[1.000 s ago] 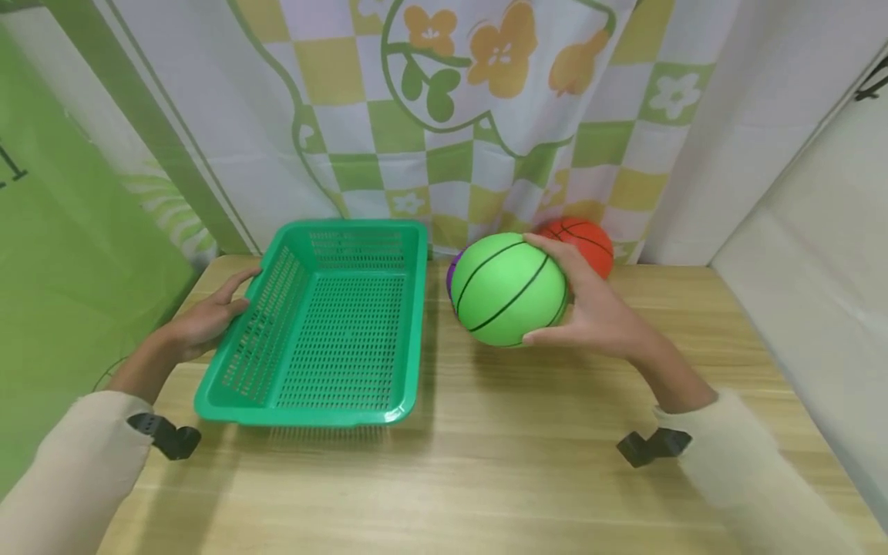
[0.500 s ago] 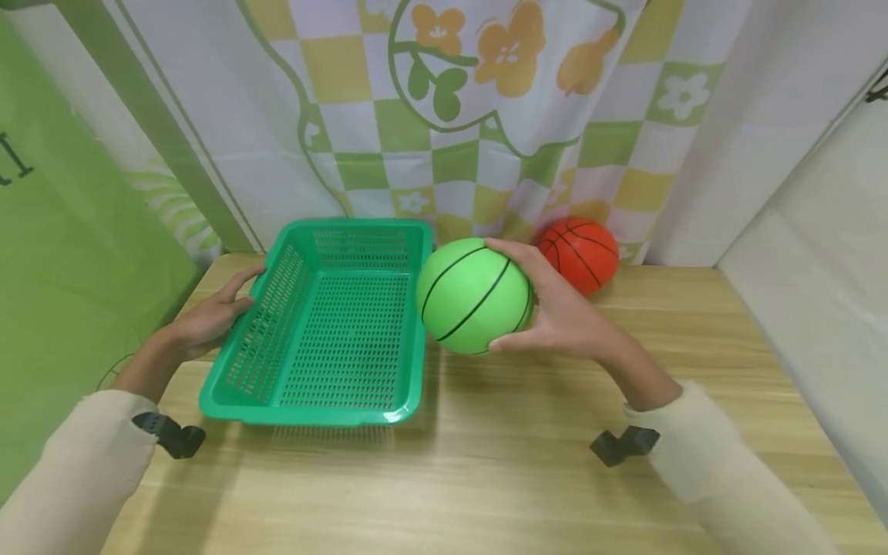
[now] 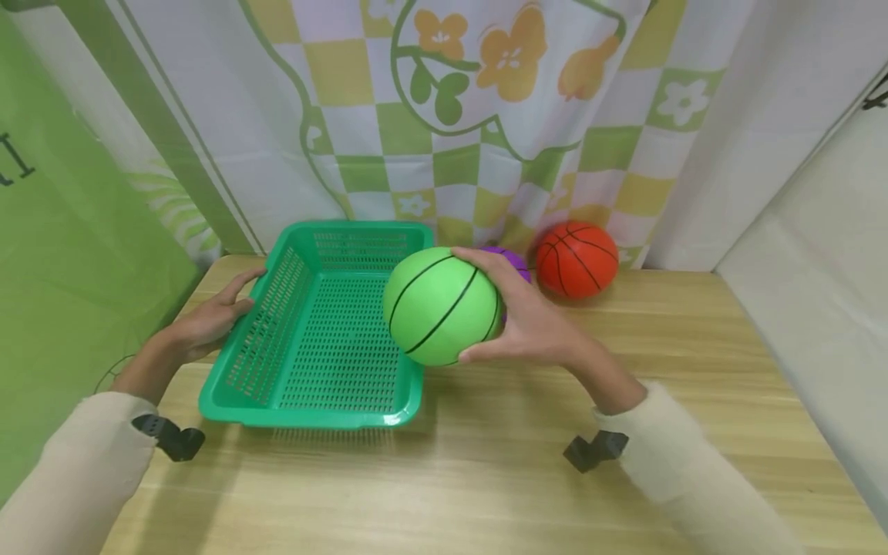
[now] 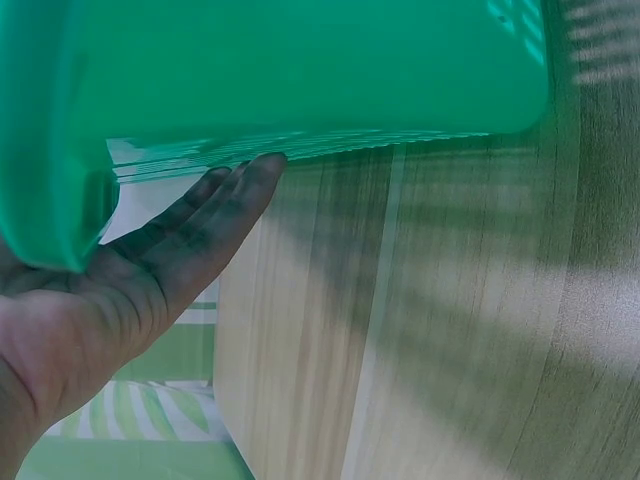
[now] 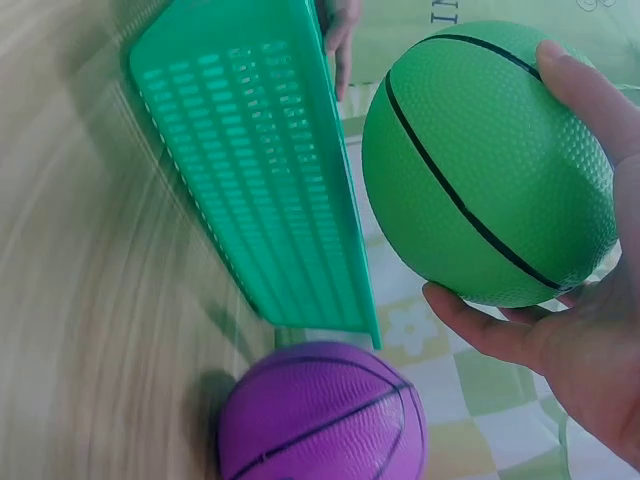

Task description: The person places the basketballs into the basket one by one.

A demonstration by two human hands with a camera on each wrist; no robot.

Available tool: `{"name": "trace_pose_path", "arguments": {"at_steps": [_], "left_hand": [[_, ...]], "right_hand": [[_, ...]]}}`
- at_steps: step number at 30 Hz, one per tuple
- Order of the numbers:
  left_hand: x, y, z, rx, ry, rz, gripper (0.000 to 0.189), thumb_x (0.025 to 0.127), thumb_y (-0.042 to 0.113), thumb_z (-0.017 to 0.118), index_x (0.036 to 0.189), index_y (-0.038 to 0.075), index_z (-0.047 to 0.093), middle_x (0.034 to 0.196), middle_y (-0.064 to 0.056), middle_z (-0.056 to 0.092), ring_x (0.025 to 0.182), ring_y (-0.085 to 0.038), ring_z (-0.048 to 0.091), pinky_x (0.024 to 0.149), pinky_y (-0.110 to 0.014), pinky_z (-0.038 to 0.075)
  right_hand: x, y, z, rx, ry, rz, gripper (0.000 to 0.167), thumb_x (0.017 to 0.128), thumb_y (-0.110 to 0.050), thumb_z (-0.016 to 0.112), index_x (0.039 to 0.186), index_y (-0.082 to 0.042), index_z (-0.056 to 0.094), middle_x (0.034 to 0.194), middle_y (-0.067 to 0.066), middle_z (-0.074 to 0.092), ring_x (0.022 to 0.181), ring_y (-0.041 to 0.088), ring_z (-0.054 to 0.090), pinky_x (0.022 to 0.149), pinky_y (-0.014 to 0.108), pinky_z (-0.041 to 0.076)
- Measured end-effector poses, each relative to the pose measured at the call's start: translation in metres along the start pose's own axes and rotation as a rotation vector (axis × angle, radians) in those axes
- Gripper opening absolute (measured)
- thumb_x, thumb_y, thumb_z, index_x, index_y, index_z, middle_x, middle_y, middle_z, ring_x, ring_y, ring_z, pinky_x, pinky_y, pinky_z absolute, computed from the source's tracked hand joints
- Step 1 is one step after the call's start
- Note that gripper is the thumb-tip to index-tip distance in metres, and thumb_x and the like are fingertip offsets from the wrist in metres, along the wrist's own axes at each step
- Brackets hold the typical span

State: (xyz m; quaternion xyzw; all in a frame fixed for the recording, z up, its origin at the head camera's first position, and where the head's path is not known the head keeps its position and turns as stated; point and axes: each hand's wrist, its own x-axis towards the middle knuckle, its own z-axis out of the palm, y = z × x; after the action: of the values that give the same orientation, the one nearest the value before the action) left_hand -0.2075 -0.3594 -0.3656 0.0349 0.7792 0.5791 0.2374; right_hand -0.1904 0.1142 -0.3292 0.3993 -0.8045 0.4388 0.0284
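Note:
A bright green toy basketball [image 3: 444, 307] is gripped in my right hand [image 3: 530, 324], with thumb and fingers spread around its right side. It is held above the right rim of a green plastic basket [image 3: 415, 378]. In the right wrist view the ball [image 5: 490, 170] hangs clear of the basket wall [image 5: 250, 180]. My left hand [image 3: 211, 317] lies along the basket's left side. The left wrist view has that hand [image 4: 150, 270] with straight fingers against the outer wall under the rim; its thumb is hidden there. The basket's visible floor holds nothing.
A purple ball [image 3: 512, 260] sits on the wooden table [image 3: 499, 478] behind my right hand, partly covered. Farther right, a red ball [image 3: 577, 260] rests near the patterned curtain [image 3: 458, 169]. A white wall panel [image 3: 819, 231] bounds the right side.
My right hand has carried the green ball left, from in front of the purple ball to over the basket's right rim. The left hand and basket stay in place.

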Motion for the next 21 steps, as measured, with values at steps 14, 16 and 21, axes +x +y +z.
{"name": "trace_pose_path", "arguments": {"at_steps": [14,16,21], "left_hand": [[-0.003,-0.007,-0.001,-0.014,-0.008,0.004,0.058,0.112,0.019,0.020,0.160,0.026,-0.012,0.137,-0.038,0.035,0.106,-0.034,0.062,0.084,-0.050,0.055],[-0.002,-0.007,-0.002,-0.016,-0.005,0.006,0.058,0.112,0.019,0.020,0.160,0.025,-0.012,0.137,-0.038,0.035,0.106,-0.034,0.062,0.084,-0.050,0.055],[0.002,-0.006,-0.004,-0.020,-0.005,0.014,0.058,0.112,0.020,0.020,0.160,0.026,-0.011,0.136,-0.036,0.036,0.105,-0.032,0.062,0.084,-0.050,0.055]], "right_hand": [[0.017,-0.009,0.038,0.086,-0.059,-0.026,0.118,0.063,-0.035,0.097,0.158,-0.028,0.028,0.153,0.001,0.032,0.135,0.022,0.038,0.097,0.046,0.047],[0.019,-0.010,0.041,0.082,-0.066,-0.029,0.118,0.063,-0.036,0.097,0.158,-0.029,0.027,0.152,0.002,0.033,0.134,0.022,0.039,0.096,0.046,0.048],[0.025,-0.013,0.046,0.061,-0.074,-0.051,0.118,0.062,-0.036,0.097,0.158,-0.027,0.028,0.152,0.003,0.034,0.134,0.022,0.038,0.096,0.047,0.048]]}}
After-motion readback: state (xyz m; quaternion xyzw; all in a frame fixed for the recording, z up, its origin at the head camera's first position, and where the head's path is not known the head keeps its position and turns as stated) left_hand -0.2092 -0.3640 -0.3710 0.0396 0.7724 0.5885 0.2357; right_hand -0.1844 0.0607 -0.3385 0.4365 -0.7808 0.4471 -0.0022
